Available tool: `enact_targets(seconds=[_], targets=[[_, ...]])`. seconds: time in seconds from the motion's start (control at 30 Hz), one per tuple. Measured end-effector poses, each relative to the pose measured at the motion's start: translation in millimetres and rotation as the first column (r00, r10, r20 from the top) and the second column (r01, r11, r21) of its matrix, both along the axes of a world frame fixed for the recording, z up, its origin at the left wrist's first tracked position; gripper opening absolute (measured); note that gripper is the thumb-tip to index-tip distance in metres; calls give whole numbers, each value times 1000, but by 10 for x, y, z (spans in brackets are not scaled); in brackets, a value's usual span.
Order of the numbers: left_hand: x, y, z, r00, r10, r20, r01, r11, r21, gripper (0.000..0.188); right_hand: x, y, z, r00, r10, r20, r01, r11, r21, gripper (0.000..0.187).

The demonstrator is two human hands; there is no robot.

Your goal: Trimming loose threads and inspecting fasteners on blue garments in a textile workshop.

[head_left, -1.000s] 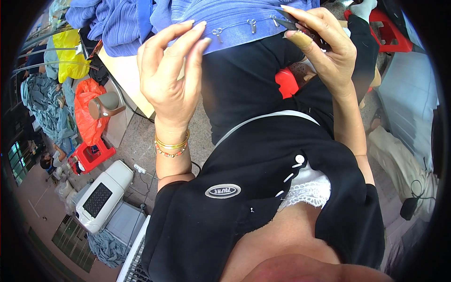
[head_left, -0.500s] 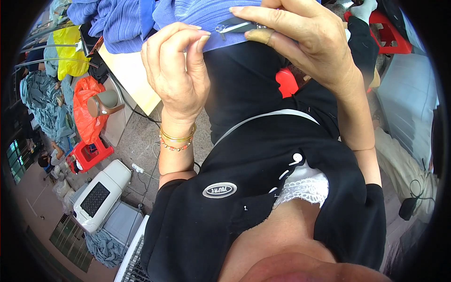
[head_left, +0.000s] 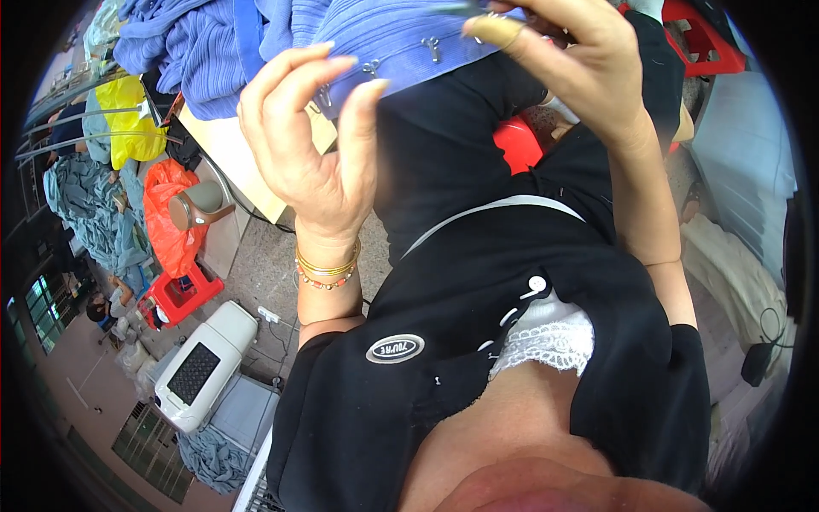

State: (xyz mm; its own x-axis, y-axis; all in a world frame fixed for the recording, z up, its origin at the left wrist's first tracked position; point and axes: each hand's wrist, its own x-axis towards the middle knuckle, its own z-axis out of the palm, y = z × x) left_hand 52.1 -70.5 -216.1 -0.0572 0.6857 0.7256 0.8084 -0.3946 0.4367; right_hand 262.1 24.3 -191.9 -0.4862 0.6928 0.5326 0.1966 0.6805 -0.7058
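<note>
A blue ribbed knit garment (head_left: 341, 34) lies at the top of the head view, over black-clothed legs. Small metal fasteners (head_left: 432, 49) are spaced along its edge band. My left hand (head_left: 311, 145) is at that edge, its thumb apart from the fingers beside one fastener; nothing shows held in it. My right hand (head_left: 589, 68) is closed around a small dark cutting tool, seemingly thread snips (head_left: 461, 8), whose blade is blurred and partly cut off at the top. A yellowish cover wraps the right thumb's tip.
To the left are a pale board (head_left: 222, 154), a red plastic bag (head_left: 166, 222), a red stool (head_left: 183, 294) and a white machine (head_left: 205, 367). Grey-blue cloth (head_left: 90, 209) is heaped farther off, near another person (head_left: 107, 303). Another red stool (head_left: 708, 43) stands at the upper right.
The left thumb has parted from the fingers, and that hand moved slightly left. My right hand rose and shifted right with the snips, leaving more fasteners along the garment's edge visible.
</note>
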Motion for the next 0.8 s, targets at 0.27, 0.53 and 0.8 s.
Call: enact_targets(seconds=[0.27, 0.53, 0.8], targets=[[130, 80, 39, 939, 145, -311, -156, 988, -11, 19, 228, -44, -129, 995, -50, -83, 37, 987, -154, 32], [150, 75, -25, 993, 49, -109, -55, 997, -53, 8, 193, -13, -239, 989, 109, -103, -116, 991, -68, 37], [254, 94, -4, 1000, 19, -24, -20, 999, -37, 6, 89, 21, -267, 983, 171, -72, -172, 985, -18, 34]])
